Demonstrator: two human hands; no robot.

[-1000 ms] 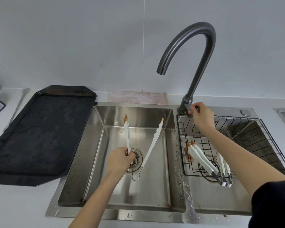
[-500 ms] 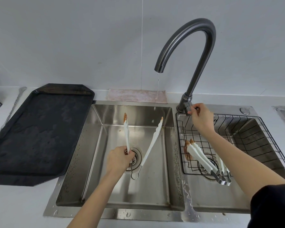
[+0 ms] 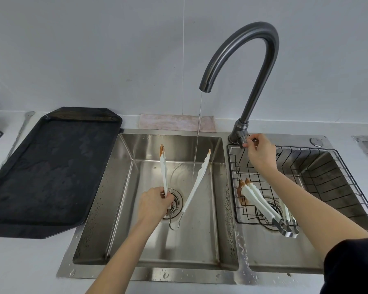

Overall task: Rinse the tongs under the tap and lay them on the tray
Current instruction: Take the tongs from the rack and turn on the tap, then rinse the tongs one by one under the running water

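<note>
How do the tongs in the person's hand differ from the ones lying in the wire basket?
The held tongs are spread wide open and gripped by the left hand over the left basin; the basket tongs lie closed and untouched in the wire basket. Both are white with brown-soiled tips.

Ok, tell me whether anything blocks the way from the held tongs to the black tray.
Nothing visible does. The left hand holds the tongs over the left basin; the tray sits just left of it, nothing on it.
</note>
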